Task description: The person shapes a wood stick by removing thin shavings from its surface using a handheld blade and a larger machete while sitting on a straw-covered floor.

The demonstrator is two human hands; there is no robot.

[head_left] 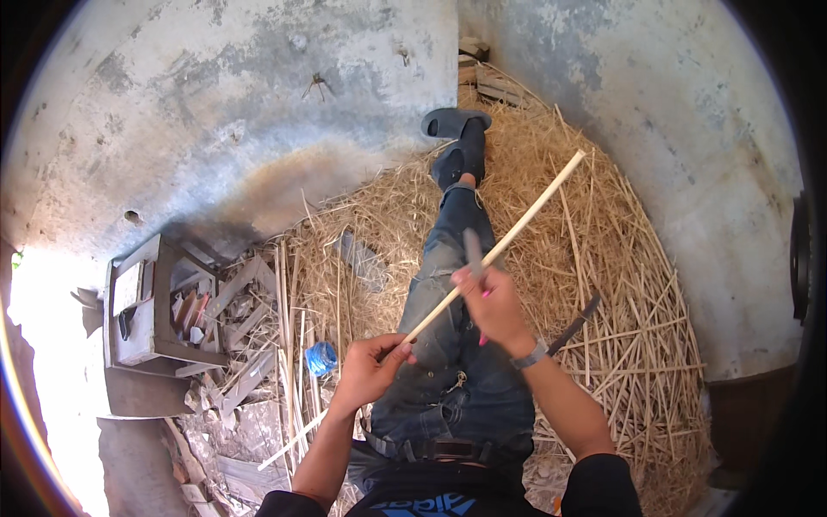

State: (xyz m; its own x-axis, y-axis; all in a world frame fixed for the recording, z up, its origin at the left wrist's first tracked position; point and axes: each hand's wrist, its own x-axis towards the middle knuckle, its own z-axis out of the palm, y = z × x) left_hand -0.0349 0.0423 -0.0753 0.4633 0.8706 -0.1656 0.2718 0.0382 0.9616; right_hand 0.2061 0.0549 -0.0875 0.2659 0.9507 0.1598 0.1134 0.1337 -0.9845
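Note:
A long pale bamboo-like strip [536,209] slants across my lap, its upper end over the straw and its lower end beside my left forearm. My left hand [372,366] is closed around it, thumb pressed on top. In my right hand [497,312] is a small knife [473,248], and bits of a pink handle show between the fingers. Motion smears its blade, which points away from me and crosses the strip. The fingers of that hand are also close against the strip; whether they touch it, I cannot tell.
Straw-like shavings [534,164] and several thin strips [637,345] cover the floor around my outstretched leg [448,250]. A dark curved blade [575,326] lies at the right. Left stand a blue twine roll [321,358], broken wood [250,375] and a wooden box frame [159,302]. Concrete walls [284,77] enclose the corner.

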